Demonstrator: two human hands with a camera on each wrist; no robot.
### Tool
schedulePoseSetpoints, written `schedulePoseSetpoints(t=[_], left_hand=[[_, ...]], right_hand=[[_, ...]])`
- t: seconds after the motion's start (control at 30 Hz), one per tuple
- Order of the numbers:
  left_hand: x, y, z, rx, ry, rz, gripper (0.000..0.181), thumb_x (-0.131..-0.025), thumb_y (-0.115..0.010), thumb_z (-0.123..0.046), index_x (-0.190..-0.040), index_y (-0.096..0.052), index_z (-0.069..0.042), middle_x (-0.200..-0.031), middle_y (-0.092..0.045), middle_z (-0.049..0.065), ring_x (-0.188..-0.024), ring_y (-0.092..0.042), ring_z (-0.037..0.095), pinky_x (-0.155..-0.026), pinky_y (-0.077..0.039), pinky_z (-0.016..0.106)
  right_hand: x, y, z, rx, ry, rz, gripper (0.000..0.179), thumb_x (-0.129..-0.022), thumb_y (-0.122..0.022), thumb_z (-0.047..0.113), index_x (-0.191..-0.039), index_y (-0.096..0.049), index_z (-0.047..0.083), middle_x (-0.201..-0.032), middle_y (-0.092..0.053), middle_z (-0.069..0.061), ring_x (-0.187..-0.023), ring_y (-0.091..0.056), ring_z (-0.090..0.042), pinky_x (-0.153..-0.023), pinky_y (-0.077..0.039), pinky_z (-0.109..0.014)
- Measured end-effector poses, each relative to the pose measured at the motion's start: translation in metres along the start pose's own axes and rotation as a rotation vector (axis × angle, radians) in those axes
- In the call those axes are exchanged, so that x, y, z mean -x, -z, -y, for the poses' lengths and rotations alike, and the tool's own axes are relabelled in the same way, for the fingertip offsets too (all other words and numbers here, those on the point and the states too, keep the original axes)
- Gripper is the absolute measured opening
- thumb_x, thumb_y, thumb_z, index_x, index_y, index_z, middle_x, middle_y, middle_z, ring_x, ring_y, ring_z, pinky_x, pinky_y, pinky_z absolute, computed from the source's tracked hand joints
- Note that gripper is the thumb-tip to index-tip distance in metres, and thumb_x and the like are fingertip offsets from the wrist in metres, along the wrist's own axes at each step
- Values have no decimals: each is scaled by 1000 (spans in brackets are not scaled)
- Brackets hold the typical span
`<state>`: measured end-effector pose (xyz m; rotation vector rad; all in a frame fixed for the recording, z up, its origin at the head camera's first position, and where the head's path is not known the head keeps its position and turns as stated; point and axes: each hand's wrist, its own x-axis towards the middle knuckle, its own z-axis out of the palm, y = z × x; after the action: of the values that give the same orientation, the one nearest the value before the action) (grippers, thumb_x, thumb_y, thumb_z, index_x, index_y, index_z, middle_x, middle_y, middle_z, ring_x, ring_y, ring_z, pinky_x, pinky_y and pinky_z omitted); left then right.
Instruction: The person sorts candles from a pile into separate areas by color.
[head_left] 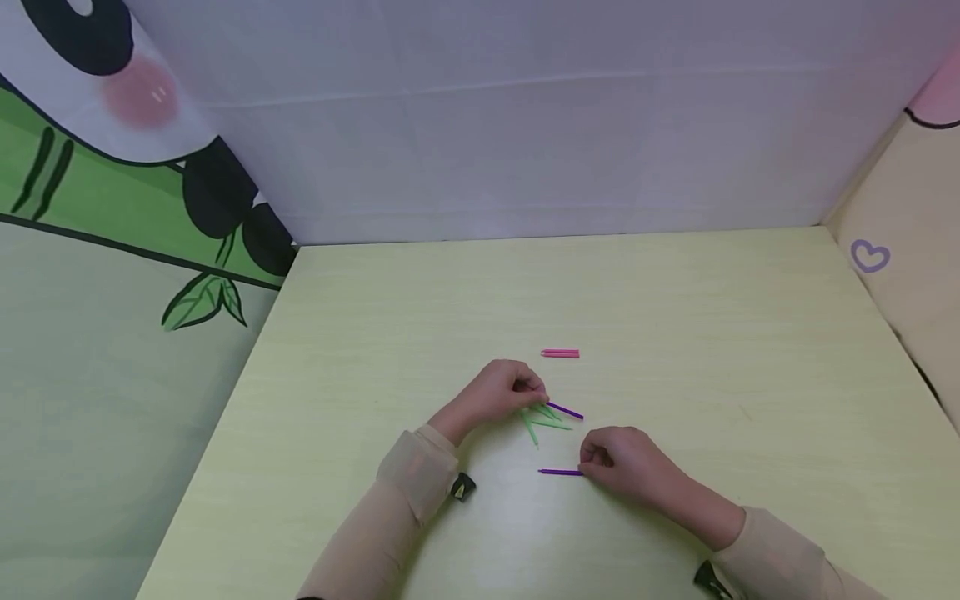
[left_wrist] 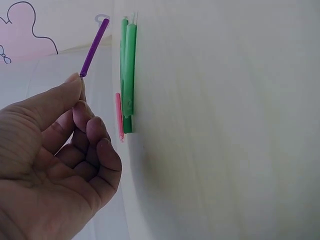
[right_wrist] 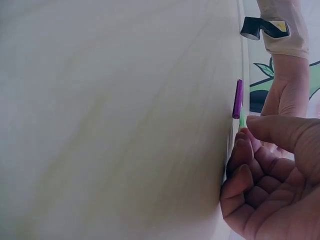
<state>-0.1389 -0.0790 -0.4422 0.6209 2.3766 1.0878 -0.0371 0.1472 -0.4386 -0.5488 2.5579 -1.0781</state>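
My left hand (head_left: 501, 390) pinches one end of a purple candle (left_wrist: 95, 47) between thumb and fingertips, and the candle slants over a loose group of several green candles (head_left: 551, 423). In the left wrist view, the other fingers curl in toward the palm. Nearer the front, a second purple candle (head_left: 558, 472) lies sideways. The right hand (head_left: 633, 464) has its fingertips right at that candle's right end. In the right wrist view, its thumb stands apart from the loosely curled fingers, and the purple candle (right_wrist: 238, 99) shows just beyond them.
Two pink candles (head_left: 560, 353) lie side by side behind the green ones on the pale wooden table (head_left: 712, 333). A white cloth wall (head_left: 525, 158) rises along the back edge, with printed panels at both sides. Black straps (head_left: 463, 487) sit at the sleeve cuffs.
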Motion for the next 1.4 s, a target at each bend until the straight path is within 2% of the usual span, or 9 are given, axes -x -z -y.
schedulePoseSetpoints(t=[0.3,0.77,1.4], left_hand=[[10,-1,0,41,23,-14,5,-88,-74,-18,-90,-75,-13,-83,-67,-8,-77,-54,9,-70,-45,23],[19,-3,1,90,14,-15,6,-87,-75,-19,-88,-74,-12,-81,-66,-8,-73,-52,10,-65,-43,22],[34,-5,2,109,28,-17,6,-87,-75,-18,-89,-74,-12,-81,-66,-7,-71,-50,8,-62,-41,21]], right_hand=[[-2,2,-2,-14,1,-9,12,-83,-73,8,-78,-66,16,-68,-56,12,-64,-50,-4,-62,-46,-24],[-4,4,-4,-30,-1,-13,10,-84,-72,7,-81,-67,15,-70,-56,11,-66,-50,-4,-62,-46,-23],[-8,3,-7,-32,-12,-12,8,-85,-71,8,-82,-68,14,-71,-56,10,-67,-50,-5,-63,-45,-24]])
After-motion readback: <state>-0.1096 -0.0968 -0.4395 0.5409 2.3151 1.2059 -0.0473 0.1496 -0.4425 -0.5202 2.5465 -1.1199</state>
